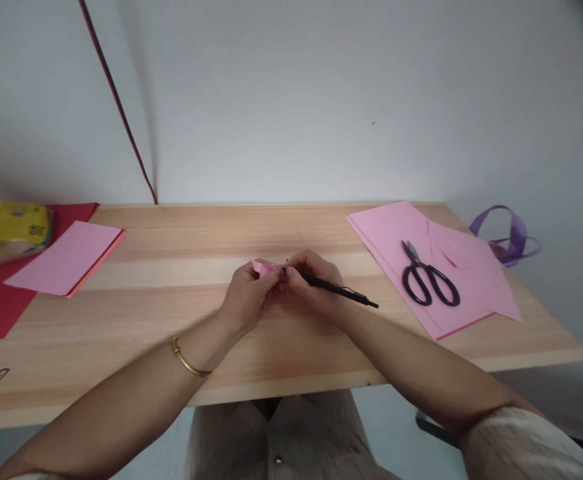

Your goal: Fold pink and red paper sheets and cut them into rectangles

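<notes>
Over the middle of the wooden table, my left hand [245, 293] is closed on a small folded piece of pink paper [264, 268]. My right hand [319, 280] meets it from the other side, with a black pen [344, 291] gripped between its fingers. The pen's clip end points to the lower right, and its other end lies at the paper among the fingertips. Most of the paper is hidden by the fingers of both hands, so its full shape does not show.
Black-handled scissors [424, 277] lie on pink paper sheets [376, 233] at the right. Beyond them a purple ribbon [516, 237] loops at the table's edge. At the left, a pink-topped paper stack [69, 257] and a yellow package [19, 230] rest on red paper [9, 310].
</notes>
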Demonstrator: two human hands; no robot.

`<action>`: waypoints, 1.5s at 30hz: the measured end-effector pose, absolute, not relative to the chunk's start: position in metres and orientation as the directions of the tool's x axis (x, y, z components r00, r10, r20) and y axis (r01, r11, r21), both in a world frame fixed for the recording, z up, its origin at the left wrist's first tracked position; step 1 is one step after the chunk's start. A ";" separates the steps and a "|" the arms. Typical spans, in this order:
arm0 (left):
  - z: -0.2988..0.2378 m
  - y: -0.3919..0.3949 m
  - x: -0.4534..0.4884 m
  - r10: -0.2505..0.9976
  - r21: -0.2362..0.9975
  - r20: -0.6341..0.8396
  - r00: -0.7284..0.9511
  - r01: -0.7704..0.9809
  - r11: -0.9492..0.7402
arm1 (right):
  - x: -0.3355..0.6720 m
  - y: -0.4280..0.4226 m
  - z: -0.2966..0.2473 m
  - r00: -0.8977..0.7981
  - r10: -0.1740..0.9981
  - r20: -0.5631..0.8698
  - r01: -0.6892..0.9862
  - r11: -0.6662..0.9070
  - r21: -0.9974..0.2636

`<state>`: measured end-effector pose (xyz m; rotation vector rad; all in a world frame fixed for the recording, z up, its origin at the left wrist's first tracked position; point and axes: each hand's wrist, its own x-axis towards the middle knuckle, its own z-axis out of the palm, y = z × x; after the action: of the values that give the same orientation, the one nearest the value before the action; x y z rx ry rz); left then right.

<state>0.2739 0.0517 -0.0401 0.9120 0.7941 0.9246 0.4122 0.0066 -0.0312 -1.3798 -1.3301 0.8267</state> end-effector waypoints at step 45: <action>-0.034 0.049 0.273 0.920 0.948 -0.170 0.354 -0.195 0.251 | 0.413 0.003 -0.024 0.118 0.979 0.165 0.347 0.115 -0.931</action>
<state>0.2733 0.0490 -0.0344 1.0238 0.8883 0.9128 0.4130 0.0032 -0.0238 -1.4083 -1.4060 0.8111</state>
